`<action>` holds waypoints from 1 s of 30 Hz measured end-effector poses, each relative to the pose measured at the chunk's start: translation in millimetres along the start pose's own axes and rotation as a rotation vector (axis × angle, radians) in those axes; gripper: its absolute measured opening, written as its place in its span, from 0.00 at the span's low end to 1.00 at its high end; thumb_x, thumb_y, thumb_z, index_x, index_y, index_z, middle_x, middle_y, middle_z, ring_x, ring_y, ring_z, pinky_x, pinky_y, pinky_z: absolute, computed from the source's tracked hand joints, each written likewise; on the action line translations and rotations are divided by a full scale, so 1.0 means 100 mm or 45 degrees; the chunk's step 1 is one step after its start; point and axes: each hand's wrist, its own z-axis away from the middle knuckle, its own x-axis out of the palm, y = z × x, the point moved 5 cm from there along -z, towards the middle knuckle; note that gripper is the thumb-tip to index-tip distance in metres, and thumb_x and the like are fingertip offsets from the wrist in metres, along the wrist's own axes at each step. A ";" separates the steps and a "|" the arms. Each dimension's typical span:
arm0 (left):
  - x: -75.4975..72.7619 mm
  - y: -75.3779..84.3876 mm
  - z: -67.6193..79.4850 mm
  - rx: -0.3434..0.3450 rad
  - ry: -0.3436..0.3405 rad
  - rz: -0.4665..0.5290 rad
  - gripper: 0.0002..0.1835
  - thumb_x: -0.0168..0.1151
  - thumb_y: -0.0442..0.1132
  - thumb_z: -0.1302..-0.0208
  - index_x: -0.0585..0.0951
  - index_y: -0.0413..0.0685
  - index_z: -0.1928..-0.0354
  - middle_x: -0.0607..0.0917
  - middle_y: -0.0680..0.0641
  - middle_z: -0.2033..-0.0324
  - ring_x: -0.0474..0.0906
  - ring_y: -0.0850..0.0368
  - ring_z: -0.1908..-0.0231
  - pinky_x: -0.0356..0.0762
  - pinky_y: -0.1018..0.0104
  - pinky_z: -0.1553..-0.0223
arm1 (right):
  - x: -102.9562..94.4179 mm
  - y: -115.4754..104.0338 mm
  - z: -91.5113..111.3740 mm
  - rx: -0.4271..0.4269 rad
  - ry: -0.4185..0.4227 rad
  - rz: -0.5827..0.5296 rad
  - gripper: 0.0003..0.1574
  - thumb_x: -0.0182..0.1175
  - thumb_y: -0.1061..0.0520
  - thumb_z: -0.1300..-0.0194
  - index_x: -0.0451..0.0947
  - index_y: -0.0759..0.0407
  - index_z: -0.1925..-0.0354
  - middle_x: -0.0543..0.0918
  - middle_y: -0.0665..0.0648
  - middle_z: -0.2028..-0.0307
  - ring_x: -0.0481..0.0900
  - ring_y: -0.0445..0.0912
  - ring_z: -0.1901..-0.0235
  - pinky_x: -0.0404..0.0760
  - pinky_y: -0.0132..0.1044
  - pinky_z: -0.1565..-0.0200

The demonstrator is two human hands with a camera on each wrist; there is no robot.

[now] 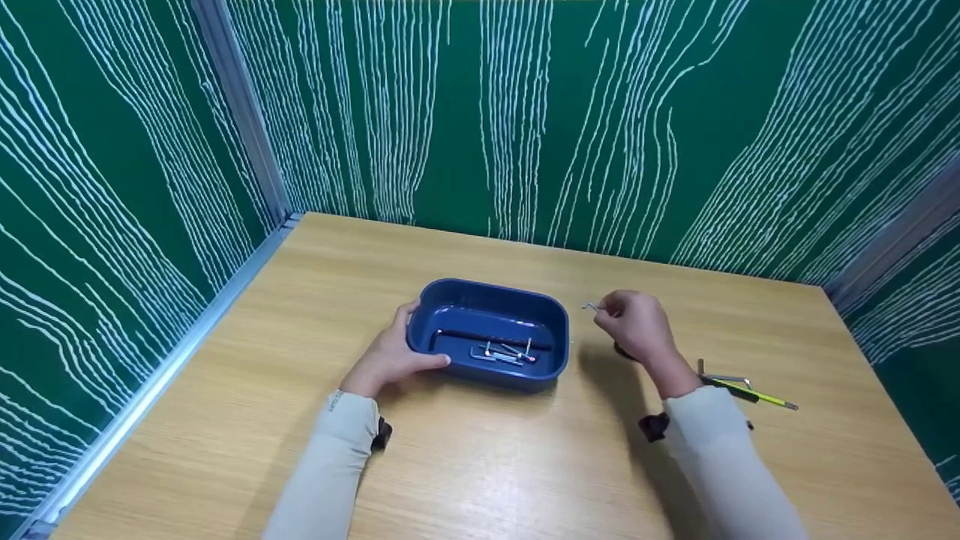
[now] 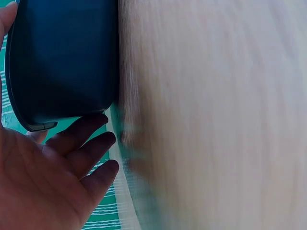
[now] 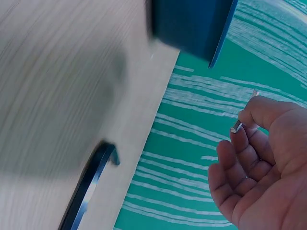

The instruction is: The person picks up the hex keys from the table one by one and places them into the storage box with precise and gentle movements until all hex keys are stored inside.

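Observation:
My left hand (image 1: 390, 352) grips the left end of a dark blue plastic tub (image 1: 499, 379); the thumb lies along the front rim and the fingers reach round the end wall. In the left wrist view the fingertips meet the outer wall of the tub (image 2: 62, 62). Inside it lie a long dark hex key (image 1: 487, 337) and several small silver hex keys (image 1: 504, 355). Above the table, right of the tub, my right hand (image 1: 637, 322) pinches a small silver hex key (image 1: 590, 306) between thumb and index finger. Most of that key is hidden by the fingers.
A slim yellow-green and black tool (image 1: 776, 401) and a silver hex key (image 1: 727, 378) lie by my right forearm. A dark bent bar (image 3: 88, 184) shows below the right hand. Green walls with white lines (image 1: 517, 112) border the wooden table (image 1: 480, 465).

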 end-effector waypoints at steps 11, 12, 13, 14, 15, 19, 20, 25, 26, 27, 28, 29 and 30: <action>0.01 -0.01 0.00 -0.007 0.002 0.001 0.56 0.71 0.61 0.72 0.50 0.73 0.38 0.65 0.53 0.41 0.63 0.53 0.45 0.61 0.48 0.44 | 0.27 -0.35 -0.05 -0.056 -0.052 -0.043 0.05 0.58 0.54 0.45 0.78 0.53 0.68 0.78 0.53 0.72 0.73 0.47 0.72 0.76 0.34 0.70; 0.01 -0.01 0.00 -0.011 0.001 0.003 0.56 0.71 0.61 0.72 0.49 0.73 0.38 0.64 0.53 0.41 0.63 0.53 0.45 0.61 0.48 0.44 | 0.29 -0.38 -0.04 -0.061 -0.056 -0.044 0.05 0.58 0.54 0.45 0.78 0.53 0.68 0.78 0.53 0.72 0.73 0.47 0.72 0.76 0.34 0.70; 0.01 -0.01 0.00 -0.013 0.000 0.003 0.56 0.71 0.61 0.72 0.49 0.73 0.38 0.64 0.54 0.41 0.63 0.53 0.44 0.61 0.48 0.44 | 0.31 -0.40 -0.04 -0.062 -0.059 -0.047 0.05 0.58 0.54 0.45 0.78 0.52 0.68 0.78 0.52 0.72 0.73 0.47 0.72 0.77 0.34 0.69; 0.01 -0.01 0.01 -0.016 -0.002 0.003 0.56 0.71 0.61 0.72 0.49 0.74 0.38 0.64 0.54 0.41 0.62 0.53 0.44 0.60 0.48 0.43 | 0.33 -0.42 -0.04 -0.065 -0.063 -0.049 0.05 0.58 0.55 0.46 0.78 0.53 0.68 0.78 0.53 0.71 0.74 0.47 0.72 0.77 0.34 0.69; 0.01 0.00 0.01 -0.019 -0.006 0.003 0.56 0.71 0.61 0.72 0.49 0.74 0.38 0.63 0.54 0.40 0.62 0.53 0.44 0.60 0.47 0.43 | 0.36 -0.44 -0.04 -0.060 -0.069 -0.055 0.05 0.58 0.55 0.45 0.78 0.52 0.68 0.78 0.52 0.71 0.74 0.46 0.71 0.78 0.34 0.69; 0.00 0.00 0.02 -0.028 -0.012 0.003 0.56 0.71 0.61 0.72 0.48 0.75 0.38 0.63 0.53 0.40 0.61 0.53 0.43 0.60 0.48 0.43 | 0.44 -0.51 -0.04 -0.077 -0.085 -0.066 0.04 0.58 0.55 0.46 0.78 0.51 0.68 0.78 0.51 0.71 0.74 0.46 0.71 0.78 0.34 0.68; 0.00 0.00 0.02 -0.025 -0.012 0.005 0.56 0.71 0.61 0.72 0.48 0.75 0.38 0.63 0.53 0.40 0.62 0.53 0.43 0.60 0.48 0.43 | 0.46 -0.53 -0.04 -0.085 -0.087 -0.064 0.04 0.59 0.55 0.46 0.78 0.51 0.69 0.78 0.51 0.71 0.73 0.46 0.71 0.77 0.34 0.69; -0.01 0.01 0.01 -0.008 -0.010 0.010 0.57 0.71 0.61 0.72 0.48 0.73 0.38 0.62 0.53 0.40 0.61 0.53 0.43 0.59 0.48 0.43 | 0.59 -0.61 -0.06 -0.145 -0.120 -0.039 0.02 0.58 0.54 0.46 0.77 0.51 0.71 0.77 0.50 0.73 0.73 0.45 0.72 0.75 0.34 0.70; -0.01 0.01 0.01 -0.008 -0.013 0.010 0.57 0.71 0.61 0.72 0.48 0.73 0.37 0.62 0.53 0.40 0.61 0.53 0.43 0.59 0.47 0.43 | 0.62 -0.62 -0.06 -0.150 -0.132 -0.034 0.02 0.58 0.54 0.46 0.77 0.50 0.71 0.77 0.50 0.72 0.73 0.45 0.71 0.75 0.34 0.69; -0.01 0.01 0.01 -0.011 -0.018 0.013 0.57 0.71 0.62 0.72 0.48 0.73 0.37 0.62 0.53 0.39 0.61 0.53 0.43 0.59 0.47 0.43 | 0.65 -0.63 -0.06 -0.153 -0.141 -0.031 0.02 0.58 0.54 0.46 0.77 0.50 0.71 0.77 0.50 0.72 0.73 0.45 0.71 0.75 0.34 0.69; 0.00 0.01 0.00 -0.017 -0.018 0.012 0.57 0.71 0.62 0.73 0.48 0.73 0.37 0.62 0.53 0.40 0.61 0.53 0.43 0.59 0.47 0.43 | 0.68 -0.64 -0.07 -0.158 -0.150 -0.027 0.02 0.58 0.54 0.47 0.77 0.50 0.71 0.77 0.50 0.72 0.73 0.45 0.71 0.76 0.34 0.68; 0.00 0.01 0.00 -0.024 -0.019 0.015 0.57 0.71 0.62 0.73 0.48 0.73 0.38 0.62 0.53 0.40 0.61 0.53 0.43 0.60 0.47 0.43 | 0.71 -0.64 -0.07 -0.160 -0.161 -0.024 0.02 0.58 0.55 0.47 0.77 0.50 0.72 0.77 0.50 0.72 0.73 0.45 0.71 0.75 0.34 0.68; 0.00 0.01 0.00 -0.032 -0.022 0.021 0.57 0.71 0.62 0.73 0.48 0.73 0.38 0.62 0.53 0.40 0.61 0.52 0.43 0.60 0.46 0.43 | 0.74 -0.64 -0.07 -0.160 -0.173 -0.019 0.02 0.58 0.55 0.47 0.77 0.50 0.72 0.77 0.50 0.72 0.73 0.45 0.71 0.75 0.34 0.68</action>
